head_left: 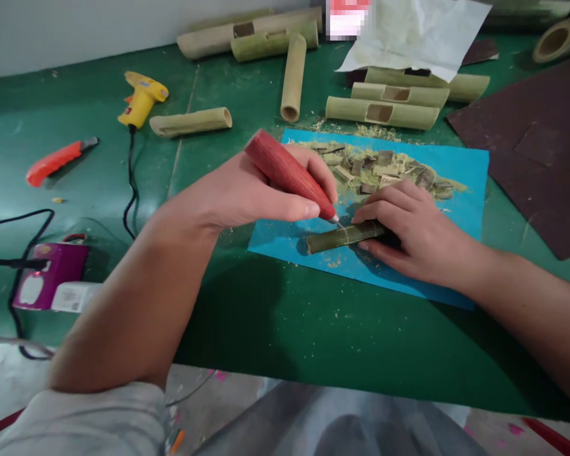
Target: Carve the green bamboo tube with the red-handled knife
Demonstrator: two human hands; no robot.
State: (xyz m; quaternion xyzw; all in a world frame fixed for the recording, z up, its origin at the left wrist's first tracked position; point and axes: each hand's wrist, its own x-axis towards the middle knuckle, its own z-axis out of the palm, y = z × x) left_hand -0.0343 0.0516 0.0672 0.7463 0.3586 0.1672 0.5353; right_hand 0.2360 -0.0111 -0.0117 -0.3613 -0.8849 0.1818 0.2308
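Note:
My left hand (pixel 247 190) grips a red-handled carving tool (pixel 287 172), its thin metal tip touching the top of a short green bamboo piece (pixel 344 236). The bamboo piece lies on a blue mat (pixel 460 183). Pressing down on the piece's right end is my right hand (pixel 411 228), fingers curled over it. Just behind both hands, a heap of bamboo chips and shavings (pixel 384 168) covers the mat's far part.
On the green table (pixel 285 316) lie several cut bamboo tubes (pixel 382 113), a yellow glue gun (pixel 140 101), an orange utility knife (pixel 57 161), a purple box with cables (pixel 50 282), dark sandpaper sheets (pixel 541 152) at right and white paper (pixel 418 31) at the back.

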